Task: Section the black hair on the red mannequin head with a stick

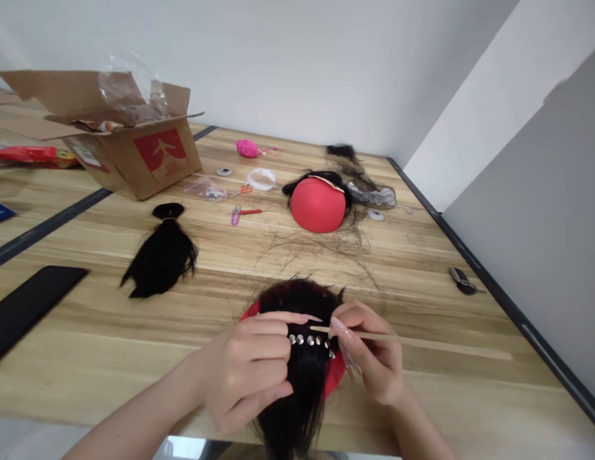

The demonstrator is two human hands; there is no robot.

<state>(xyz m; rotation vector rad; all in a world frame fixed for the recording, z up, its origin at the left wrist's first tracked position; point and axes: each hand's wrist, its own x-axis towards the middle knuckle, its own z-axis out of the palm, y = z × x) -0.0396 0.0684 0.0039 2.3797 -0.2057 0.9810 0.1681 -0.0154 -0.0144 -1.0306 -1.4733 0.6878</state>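
In front of me black hair (300,390) lies over a red dome (333,386) that shows at its edges. A curved row of shiny silver studs (310,340) crosses the hair. My left hand (252,364) rests on the hair's left side, index finger stretched across and the other fingers curled; their tips are hidden. My right hand (369,351) pinches a thin wooden chopstick (436,346). Its tip touches or hovers at the hair just above the studs, close to my left index fingertip.
Farther back sits another red dome (319,204) with black hair, loose strands around it. Left are a tied hair bundle (160,255), a phone (36,306) and an open cardboard box (139,153). Scissors (243,190), pink yarn (247,148) and a dark key fob (463,281) also lie there.
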